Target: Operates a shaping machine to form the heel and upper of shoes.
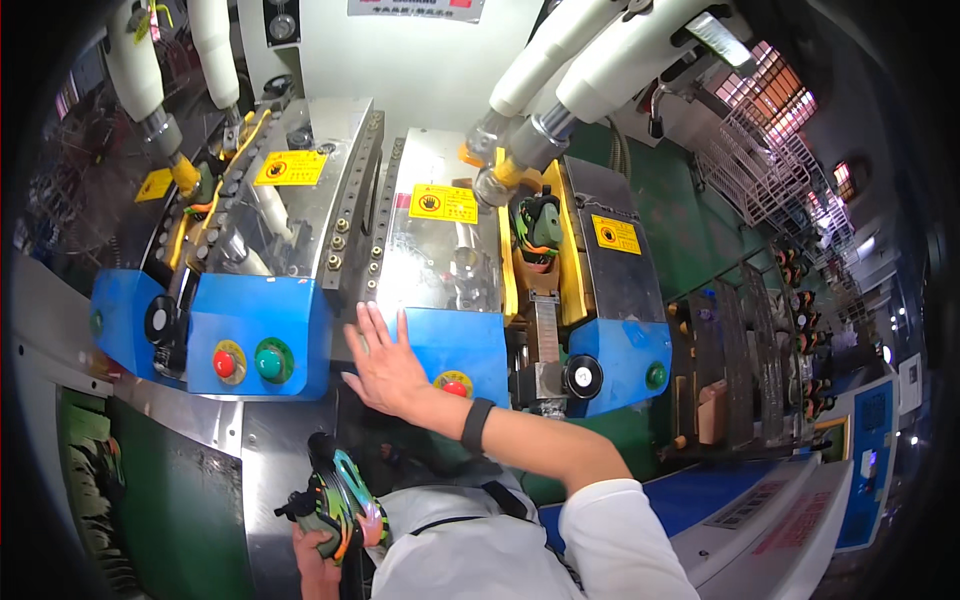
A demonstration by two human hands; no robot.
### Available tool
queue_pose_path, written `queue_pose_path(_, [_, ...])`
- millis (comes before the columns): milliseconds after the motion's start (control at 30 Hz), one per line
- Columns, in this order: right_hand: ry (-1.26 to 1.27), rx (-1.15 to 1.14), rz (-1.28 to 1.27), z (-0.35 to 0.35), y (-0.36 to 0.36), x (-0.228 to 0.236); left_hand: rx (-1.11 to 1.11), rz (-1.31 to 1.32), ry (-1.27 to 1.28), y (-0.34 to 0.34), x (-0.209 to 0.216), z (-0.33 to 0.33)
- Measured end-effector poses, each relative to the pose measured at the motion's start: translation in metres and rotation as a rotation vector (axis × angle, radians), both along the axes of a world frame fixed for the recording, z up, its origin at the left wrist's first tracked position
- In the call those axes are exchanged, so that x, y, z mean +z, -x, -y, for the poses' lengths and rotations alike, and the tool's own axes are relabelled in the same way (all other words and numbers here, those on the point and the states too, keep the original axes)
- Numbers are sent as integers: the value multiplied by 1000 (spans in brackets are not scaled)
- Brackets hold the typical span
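At the lower left, my left hand (312, 555) is wrapped round a multicoloured sneaker (340, 500) in green, black, orange and pink, held near my body. Whether a second shoe is with it I cannot tell. Spread flat with nothing in it, my right hand (385, 370) lies over the left edge of the middle blue control housing (455, 340). Just past my wrist shows a red button (455, 389), partly covered by my arm. Another sneaker (538, 225) sits between yellow side pads in the right press station, under the white press cylinders (535, 135).
The left station has a blue housing (255, 310) with a red button (228, 363) and a green button (271, 362). A shoe is clamped there too, partly hidden. Wheeled racks (740, 350) with several shoes stand at right. A green conveyor belt (175, 490) runs at lower left.
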State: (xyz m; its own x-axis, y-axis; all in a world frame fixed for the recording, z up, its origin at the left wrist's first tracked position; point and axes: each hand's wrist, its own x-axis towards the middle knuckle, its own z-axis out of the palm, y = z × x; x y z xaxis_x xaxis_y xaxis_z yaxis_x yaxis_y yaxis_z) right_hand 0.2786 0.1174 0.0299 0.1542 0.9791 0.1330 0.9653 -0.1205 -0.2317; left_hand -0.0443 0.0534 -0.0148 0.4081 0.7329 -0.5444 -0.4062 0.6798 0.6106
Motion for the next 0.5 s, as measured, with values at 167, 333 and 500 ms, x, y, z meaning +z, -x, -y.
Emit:
queue_pose_path(167, [-136,245,-235,38,63,25,262,-58,-14,36,0,31])
queue_pose_path(333, [94,457,-802,117,119,-30,425,-246,79,60,-4,49])
queue_pose_path(500, [364,689,-815,140,193,-34,416,-974,-432,132,-98,46])
